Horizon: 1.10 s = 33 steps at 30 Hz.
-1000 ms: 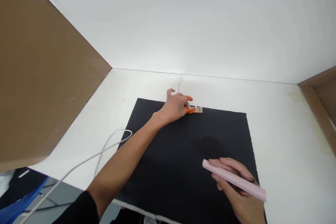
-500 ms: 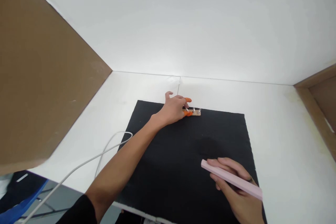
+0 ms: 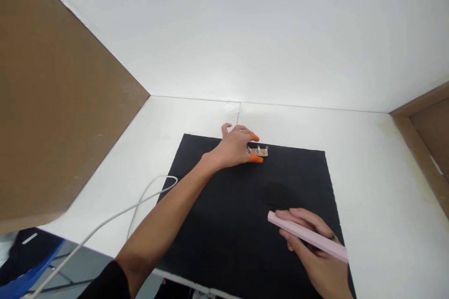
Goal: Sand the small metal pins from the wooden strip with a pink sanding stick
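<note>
My left hand (image 3: 234, 146) reaches to the far edge of a black mat (image 3: 245, 210). Its thumb and forefinger wear orange fingertip covers. They now stand apart on either side of a small tan board with little metal parts (image 3: 260, 151), which lies on the mat. The fingers look close to the board, and I cannot tell whether they touch it. My right hand (image 3: 312, 252) rests on the mat's near right part, its fingers closed round a long flat pink bar (image 3: 307, 237) that points up to the left.
The mat lies on a white table (image 3: 379, 187) enclosed by a white back wall. A brown panel (image 3: 52, 103) stands at the left and a brown frame (image 3: 424, 135) at the right. A white cable (image 3: 140, 201) loops over the table's left near edge.
My left thumb and forefinger have spread apart beside the small board, where before they pinched it. The right hand with the pink bar has barely shifted.
</note>
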### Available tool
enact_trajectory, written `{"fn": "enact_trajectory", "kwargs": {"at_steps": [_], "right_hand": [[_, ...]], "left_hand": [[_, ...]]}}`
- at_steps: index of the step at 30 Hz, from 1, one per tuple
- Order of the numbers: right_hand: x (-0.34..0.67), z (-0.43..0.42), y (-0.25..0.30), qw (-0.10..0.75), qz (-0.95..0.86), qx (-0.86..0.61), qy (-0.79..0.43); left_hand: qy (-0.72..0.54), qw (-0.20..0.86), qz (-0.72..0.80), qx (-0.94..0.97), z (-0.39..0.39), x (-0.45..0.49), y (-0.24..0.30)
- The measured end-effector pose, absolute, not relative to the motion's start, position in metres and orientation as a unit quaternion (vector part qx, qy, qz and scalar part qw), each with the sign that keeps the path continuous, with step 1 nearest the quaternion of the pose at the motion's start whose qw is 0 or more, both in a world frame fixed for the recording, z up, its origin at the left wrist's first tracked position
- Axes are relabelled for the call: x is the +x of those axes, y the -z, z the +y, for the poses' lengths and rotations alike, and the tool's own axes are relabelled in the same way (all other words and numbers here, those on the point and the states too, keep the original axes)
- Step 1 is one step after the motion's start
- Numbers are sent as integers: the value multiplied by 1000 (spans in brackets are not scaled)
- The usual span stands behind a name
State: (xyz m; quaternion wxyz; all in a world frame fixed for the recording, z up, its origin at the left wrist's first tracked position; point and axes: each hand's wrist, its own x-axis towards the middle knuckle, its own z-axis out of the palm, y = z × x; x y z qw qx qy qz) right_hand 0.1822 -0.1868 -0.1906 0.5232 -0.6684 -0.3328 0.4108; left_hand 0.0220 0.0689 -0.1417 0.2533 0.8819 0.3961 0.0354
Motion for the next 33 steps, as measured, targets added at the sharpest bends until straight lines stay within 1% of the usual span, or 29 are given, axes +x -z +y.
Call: {"fn": "enact_trajectory", "kwargs": {"at_steps": [8,19,33], "right_hand": [[188,-185,199,525,-368,-652,-405],[184,-186,195,520,-368,-659,-401],[190,-182,203,535,-399,-626,-404]], "left_hand": [[-33,221,419,880,66,37,156],[-101,206,435,870,56,43,159],[-109,173,430,879,43,45,164]]}}
